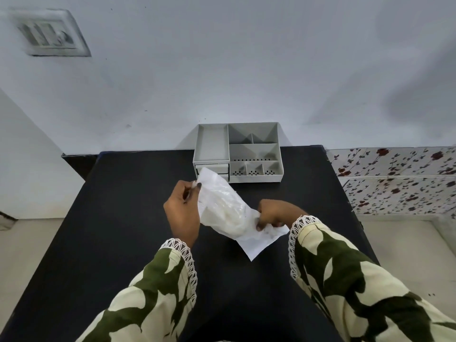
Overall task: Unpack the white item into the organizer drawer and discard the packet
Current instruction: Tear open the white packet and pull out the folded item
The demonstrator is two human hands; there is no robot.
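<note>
At the centre of the frame, above the black tabletop (pixel 138 218), both hands hold a clear plastic packet (pixel 222 206) with the white item (pixel 230 213) inside it. The left hand (pixel 182 208) pinches the upper end of the packet between thumb and fingers, and its grip is closed on the plastic. The right hand (pixel 274 214) is closed on the lower end, near a flat white flap that hangs toward the bottom of the frame. The packet is stretched between the two hands and held in the air — it does not seem to rest on the tabletop.

Just above the hands in the frame stands the grey organizer (pixel 238 153), against the wall, with open compartments on top that look empty. Its small drawers (pixel 212 169) are at the lower left of the organizer, partly hidden behind the top of the packet; I cannot tell if one is open.

By my judgement the task is at an early step — the white item is still inside the packet. What is left: to open the packet, take the item out, put it in the drawer, and discard the packet. No bin is visible.
</note>
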